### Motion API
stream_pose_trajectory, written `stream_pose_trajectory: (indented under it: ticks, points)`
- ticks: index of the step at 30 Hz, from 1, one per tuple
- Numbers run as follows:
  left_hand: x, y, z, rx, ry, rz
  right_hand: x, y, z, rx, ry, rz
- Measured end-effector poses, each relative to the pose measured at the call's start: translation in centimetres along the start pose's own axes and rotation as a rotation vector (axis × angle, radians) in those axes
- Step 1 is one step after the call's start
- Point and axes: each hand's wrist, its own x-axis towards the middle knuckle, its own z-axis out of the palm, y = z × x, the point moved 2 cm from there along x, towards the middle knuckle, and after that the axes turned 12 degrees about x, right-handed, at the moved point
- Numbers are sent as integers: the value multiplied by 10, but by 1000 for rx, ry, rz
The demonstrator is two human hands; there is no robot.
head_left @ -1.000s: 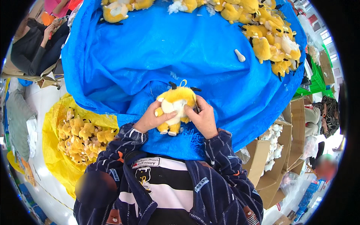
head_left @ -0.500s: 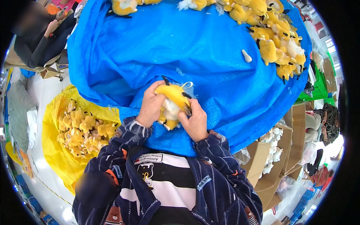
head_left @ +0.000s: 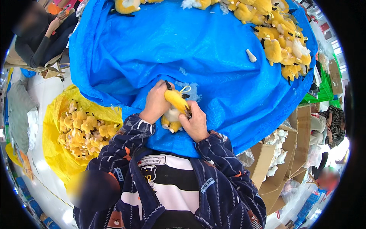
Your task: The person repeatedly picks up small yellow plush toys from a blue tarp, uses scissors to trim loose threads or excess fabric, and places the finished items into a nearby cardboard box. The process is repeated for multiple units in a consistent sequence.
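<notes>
Close in front of me, both hands hold one small yellow plush toy [head_left: 176, 100] with a white belly, dark ear tips and a pale hanging loop. My left hand [head_left: 155, 101] is closed round its left side, beside a black tip. At its right edge, my right hand [head_left: 196, 123] pinches the plush; a dark bit shows by the fingertips, too small to make out. The toy's feet point down toward me. White stuffing fluff [head_left: 193, 91] lies on the blue tarp [head_left: 152, 45] just beyond the toy.
Yellow plush toys [head_left: 272, 49] are heaped at the tarp's far right, near a small white piece [head_left: 251, 56]. A yellow sack [head_left: 53, 126] of similar toys stands at left. Cardboard boxes [head_left: 301, 141] with white plush pieces sit at right. A person [head_left: 38, 45] sits far left.
The toy has tilted in my hands, so less of its white belly shows. My left hand has turned further over its top. The right hand has shifted slightly left.
</notes>
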Motion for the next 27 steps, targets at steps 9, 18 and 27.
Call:
stream_pose_trajectory:
  ticks: [9,18,27]
  points:
    - [-3,5,-40,-1237,-538,18,21,8,-36,612,208,215]
    - [-12,14,-14,-1354,-336,-229,23,-9,-60,-20,311,157]
    - [-13,12,-7,-1284,-210,-213,12,-10,-31,110,46,-71]
